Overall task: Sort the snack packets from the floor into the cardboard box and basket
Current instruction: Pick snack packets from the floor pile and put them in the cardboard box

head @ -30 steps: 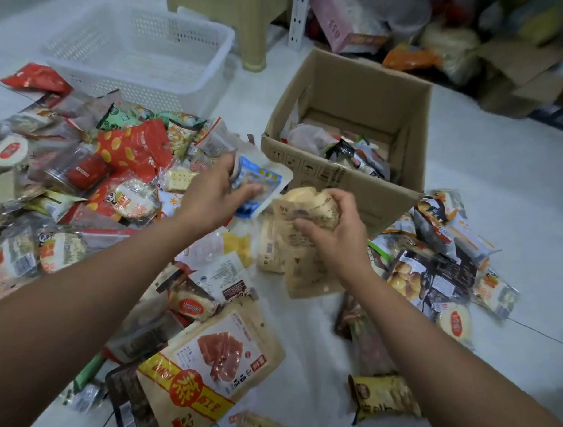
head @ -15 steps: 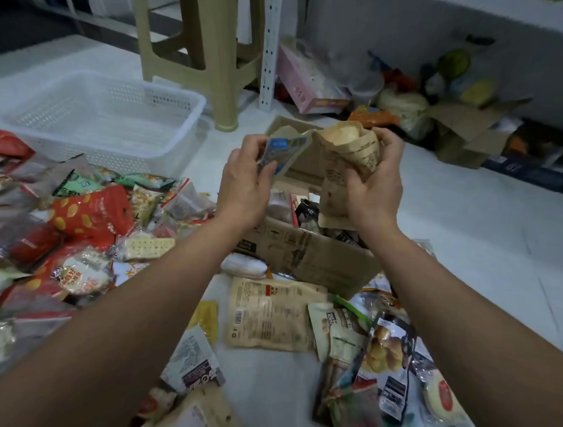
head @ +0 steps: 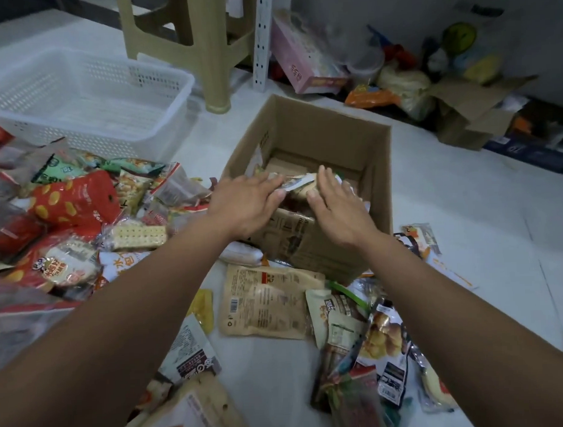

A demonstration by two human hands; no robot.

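Brown corrugated cardboard box holds the pale crinkled snack packets; your left hand and right hand rest on them, fingers straight, gripping nothing. Settle them flat and low, then lift clear of the rim.

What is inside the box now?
A few packets lie against the near wall of the box, under the left hand and right hand; bare cardboard shows farther back. The hands and near wall hide the rest.
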